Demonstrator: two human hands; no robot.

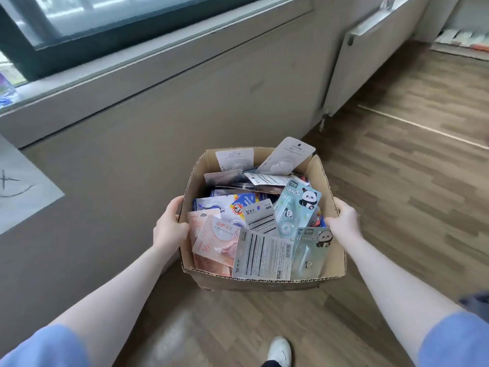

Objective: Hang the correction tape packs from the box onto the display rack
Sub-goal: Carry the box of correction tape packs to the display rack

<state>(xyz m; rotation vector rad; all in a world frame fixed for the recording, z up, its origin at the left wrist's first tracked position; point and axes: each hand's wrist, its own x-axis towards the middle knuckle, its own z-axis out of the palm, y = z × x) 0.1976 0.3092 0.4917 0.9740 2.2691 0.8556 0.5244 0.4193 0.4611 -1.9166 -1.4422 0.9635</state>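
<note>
Dozens of packs (264, 223) lay jumbled in an open cardboard box (332, 263), filling it almost to the rim. Two pale blue panda packs (297, 206) sat toward the right side, one leaning on the other. Pink packs (215, 241) were stacked at the near left. A grey pack (260, 254) lay back side up at the near edge, its barcode showing. Two white packs (287, 154) stood up at the far end, one tilted past the far rim.

The left hand (170, 225) gripped the box's left wall, thumb curled over the rim. The right hand (344, 221) gripped the right wall in the same way, thumb inside. Both forearms reached out from blue sleeves (455, 343).

Below the box was a wood-patterned floor (410, 168). A white shoe (279, 352) showed at the bottom edge. A grey wall (132, 128) ran beside the box on the left, under a sill and a dark-framed window (105, 27). A white radiator (370, 56) stood against the wall farther off.
</note>
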